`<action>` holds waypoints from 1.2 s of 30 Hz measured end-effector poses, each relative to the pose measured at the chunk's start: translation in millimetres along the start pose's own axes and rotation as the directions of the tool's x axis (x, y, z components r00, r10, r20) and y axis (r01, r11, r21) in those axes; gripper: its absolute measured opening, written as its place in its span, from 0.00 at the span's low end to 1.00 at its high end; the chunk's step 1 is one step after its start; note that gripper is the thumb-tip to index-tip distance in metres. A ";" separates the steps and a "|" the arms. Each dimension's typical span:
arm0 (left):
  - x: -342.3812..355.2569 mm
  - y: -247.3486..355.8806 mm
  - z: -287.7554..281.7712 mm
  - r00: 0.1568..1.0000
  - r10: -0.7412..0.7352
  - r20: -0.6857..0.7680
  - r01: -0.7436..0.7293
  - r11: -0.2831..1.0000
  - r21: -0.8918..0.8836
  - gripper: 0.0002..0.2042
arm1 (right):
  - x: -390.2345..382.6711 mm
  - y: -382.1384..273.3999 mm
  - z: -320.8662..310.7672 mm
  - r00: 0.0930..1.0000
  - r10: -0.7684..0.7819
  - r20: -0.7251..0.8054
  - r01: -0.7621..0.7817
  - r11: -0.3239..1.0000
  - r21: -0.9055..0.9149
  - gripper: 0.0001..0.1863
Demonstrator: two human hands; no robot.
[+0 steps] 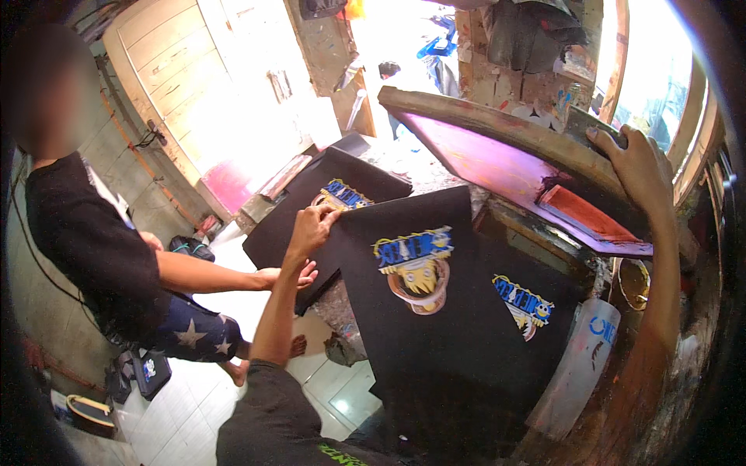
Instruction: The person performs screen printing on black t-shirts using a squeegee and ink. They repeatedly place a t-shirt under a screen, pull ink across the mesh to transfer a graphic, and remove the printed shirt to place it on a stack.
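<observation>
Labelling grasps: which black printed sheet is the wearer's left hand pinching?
The middle sheet: the left hand pinches its upper-left corner. Its print shows whole; those on the left sheet and right sheet are partly covered.

Left grip [312, 230] pinches black cloth [413, 268]; right grip [642, 161] holds wooden frame [497, 126].

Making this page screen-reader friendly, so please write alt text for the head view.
A person's left hand pinches the edge of a black sheet bearing a cartoon print, while the right hand grips a tilted frame. At left, a co-worker holds out one arm.
</observation>
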State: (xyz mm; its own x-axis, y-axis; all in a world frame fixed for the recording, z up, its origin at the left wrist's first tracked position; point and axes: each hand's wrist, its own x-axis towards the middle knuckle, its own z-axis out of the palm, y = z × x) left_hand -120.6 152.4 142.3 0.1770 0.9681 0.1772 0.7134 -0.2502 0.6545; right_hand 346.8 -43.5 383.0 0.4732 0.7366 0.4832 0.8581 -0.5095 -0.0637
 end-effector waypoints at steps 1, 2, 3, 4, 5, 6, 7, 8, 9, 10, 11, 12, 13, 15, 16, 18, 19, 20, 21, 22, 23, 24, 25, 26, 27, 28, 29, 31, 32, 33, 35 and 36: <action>-13.5 -17.9 -13.9 0.990 0.137 -0.045 -0.114 0.936 0.333 0.11 | 6.6 -5.0 10.6 0.999 -0.036 0.003 0.036 0.998 0.050 0.46; -15.9 -37.9 -11.2 0.957 0.289 -0.025 -0.213 0.758 0.616 0.11 | 17.1 0.2 16.1 0.998 -0.057 -0.007 0.058 0.995 0.080 0.47; -14.6 -63.4 -7.6 0.908 0.417 0.049 -0.269 0.487 0.831 0.11 | 22.6 -1.8 20.7 0.997 -0.078 -0.018 0.079 0.991 0.110 0.47; -9.7 -96.4 2.9 0.776 0.627 0.066 -0.344 0.333 0.878 0.08 | 21.2 -9.6 24.3 0.994 -0.101 -0.036 0.104 0.989 0.105 0.47; -0.5 -74.6 24.8 0.657 0.752 -0.054 -0.320 0.343 0.883 0.05 | 23.1 9.1 36.1 0.993 -0.089 -0.084 0.095 0.993 0.071 0.47; 5.3 -69.4 26.5 0.640 0.751 -0.162 -0.293 0.434 0.852 0.05 | 18.5 12.9 33.1 0.991 -0.076 -0.109 0.080 0.996 0.040 0.47; 18.5 -62.7 22.5 0.606 0.743 -0.285 -0.256 0.521 0.814 0.04 | 20.9 9.6 27.0 0.998 -0.059 -0.026 0.060 0.997 0.041 0.47; 15.6 -84.0 9.8 0.707 0.597 -0.379 -0.177 0.669 0.722 0.05 | 20.1 4.2 26.4 0.998 -0.065 -0.003 0.065 0.996 0.061 0.46; 14.2 -63.5 -1.4 0.956 0.180 -0.232 0.020 0.749 0.663 0.07 | 20.6 3.2 28.9 0.997 -0.068 0.026 0.066 0.996 0.056 0.45; 11.2 -75.4 -10.9 0.924 0.308 -0.228 -0.100 0.768 0.633 0.10 | 17.6 -1.4 28.2 0.995 -0.088 0.050 0.084 0.993 0.081 0.45; 15.6 -81.1 7.3 0.916 0.362 -0.172 -0.178 0.752 0.635 0.12 | 13.7 4.3 31.3 0.987 -0.121 -0.107 0.127 0.990 0.055 0.43; 20.3 -84.8 18.0 0.903 0.410 -0.130 -0.232 0.719 0.655 0.13 | 15.1 2.1 33.7 0.992 -0.114 -0.055 0.118 0.989 0.084 0.42; 26.5 -73.3 39.5 0.993 0.100 0.062 -0.111 0.620 0.777 0.16 | 18.2 4.7 27.2 0.996 -0.092 -0.022 0.093 0.992 0.090 0.42; 22.3 -112.7 59.0 0.973 0.226 0.036 -0.188 0.697 0.692 0.13 | 22.8 12.2 33.2 0.993 -0.119 -0.018 0.120 0.989 0.091 0.41; 25.9 -115.9 68.2 0.977 0.211 0.022 -0.176 0.748 0.640 0.12 | 20.4 14.9 39.1 0.992 -0.102 -0.075 0.109 0.990 0.091 0.40; 14.4 -113.8 65.8 0.879 0.457 -0.134 -0.280 0.725 0.629 0.10 | 9.2 2.1 30.5 0.995 -0.086 -0.052 0.089 0.993 0.073 0.40; 11.8 -112.7 55.9 0.933 0.347 -0.094 -0.229 0.775 0.589 0.11 | 9.2 -0.8 28.4 0.995 -0.093 -0.041 0.096 0.992 0.079 0.41; 5.4 -86.1 53.4 0.955 0.245 -0.166 -0.153 0.889 0.431 0.09 | 10.5 6.1 29.6 0.996 -0.080 -0.043 0.083 0.995 0.053 0.41; 5.1 -84.8 30.9 0.963 0.162 -0.215 -0.095 0.952 0.292 0.08 | 13.3 5.8 29.4 0.995 -0.085 -0.043 0.087 0.995 0.055 0.42; 6.6 -68.4 10.2 0.924 0.230 -0.305 -0.097 0.913 0.396 0.08 | 16.8 8.9 28.5 0.995 -0.081 -0.054 0.084 0.996 0.042 0.42; 19.3 -104.9 -25.5 0.916 0.236 -0.324 -0.032 0.848 0.529 0.10 | 22.2 10.2 31.4 0.989 -0.119 -0.083 0.123 0.992 0.039 0.42; 23.8 -104.5 -48.5 0.895 0.246 -0.373 0.074 0.741 0.667 0.11 | 25.8 13.9 34.5 0.992 -0.111 -0.063 0.114 0.992 0.045 0.42; 31.2 -125.1 -89.4 0.939 0.170 -0.300 0.110 0.676 0.728 0.11 | 29.3 13.8 32.7 0.993 -0.109 -0.048 0.112 0.991 0.074 0.42; 36.4 -147.4 -129.0 0.923 0.231 -0.307 0.127 0.568 0.813 0.10 | 33.9 11.7 37.2 0.994 -0.107 -0.026 0.110 0.988 0.113 0.42; 47.9 -137.8 -145.7 0.950 0.078 -0.303 0.226 0.502 0.835 0.08 | 38.2 18.5 39.4 0.991 -0.112 -0.079 0.120 0.987 0.108 0.42; 46.3 -132.3 -128.4 0.862 0.322 -0.390 0.374 0.113 0.920 0.13 | 44.2 22.4 41.4 0.994 -0.105 -0.030 0.107 0.991 0.083 0.42; 55.0 -104.6 -106.6 0.882 0.294 -0.368 0.268 0.329 0.905 0.16 | 49.6 24.4 40.5 0.996 -0.086 0.020 0.085 0.995 0.051 0.41; 64.8 -56.5 -19.5 0.902 0.345 -0.260 -0.079 0.724 0.685 0.20 | 61.1 40.5 48.5 0.978 -0.206 -0.019 0.206 0.978 0.008 0.40; 47.0 -21.1 44.4 0.835 0.529 -0.153 -0.384 0.758 0.527 0.24 | 65.8 57.8 57.9 0.934 -0.344 -0.095 0.343 0.939 -0.021 0.40; 10.0 -8.7 101.1 0.810 0.587 0.017 -0.388 0.514 0.765 0.31 | 64.4 51.4 66.7 0.921 -0.382 -0.079 0.382 0.924 -0.012 0.39; -73.9 66.5 203.6 0.873 0.345 0.346 -0.487 0.663 0.569 0.48 | 53.6 42.4 55.8 0.936 -0.350 -0.045 0.349 0.937 -0.019 0.39; -105.3 45.4 229.5 0.886 0.295 0.358 -0.427 0.820 0.380 0.52 | 50.1 23.6 56.8 0.947 -0.322 -0.016 0.322 0.946 0.042 0.40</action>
State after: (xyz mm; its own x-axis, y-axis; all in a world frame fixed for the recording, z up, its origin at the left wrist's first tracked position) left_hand 48.8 41.6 -15.4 0.6099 0.7877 0.0869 0.7677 -0.6145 0.1817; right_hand 402.1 6.6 356.2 0.1687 0.8543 0.4916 0.9724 -0.2259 0.0589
